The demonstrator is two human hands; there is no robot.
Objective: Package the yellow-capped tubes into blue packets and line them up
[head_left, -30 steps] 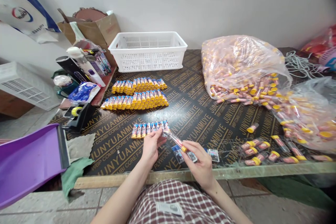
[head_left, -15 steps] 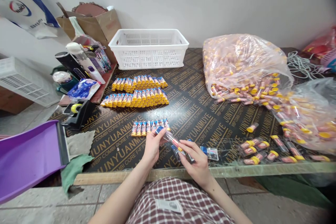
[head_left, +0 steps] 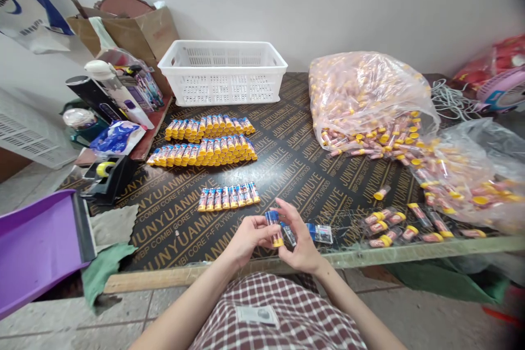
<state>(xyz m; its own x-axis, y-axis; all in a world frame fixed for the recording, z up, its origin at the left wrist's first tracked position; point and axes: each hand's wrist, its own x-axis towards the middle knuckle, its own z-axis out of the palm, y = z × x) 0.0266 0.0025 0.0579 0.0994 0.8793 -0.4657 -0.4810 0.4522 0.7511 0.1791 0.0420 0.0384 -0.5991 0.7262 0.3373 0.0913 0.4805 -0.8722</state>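
Between my hands stands a small clear tube point(head_left: 274, 228) with a blue top and a yellow cap at its lower end. My left hand point(head_left: 249, 238) pinches it from the left. My right hand point(head_left: 301, 240) is curved around its right side, fingers apart. Blue labels point(head_left: 322, 233) lie on the table just right of my right hand. Beyond my hands is a short row of labelled tubes point(head_left: 228, 197) with yellow ends. Farther back, stacked tubes point(head_left: 205, 152) form two longer groups.
A white basket point(head_left: 223, 86) stands against the wall. A large plastic bag point(head_left: 365, 87) spills pink and yellow tubes at the right, with loose ones point(head_left: 410, 232) near the front edge. A tape dispenser point(head_left: 107, 178) and purple dustpan point(head_left: 41, 246) are at the left.
The tube has turned from slanted to nearly upright, with the blue piece now around its top. My right hand has opened around it. The view has shifted slightly right.
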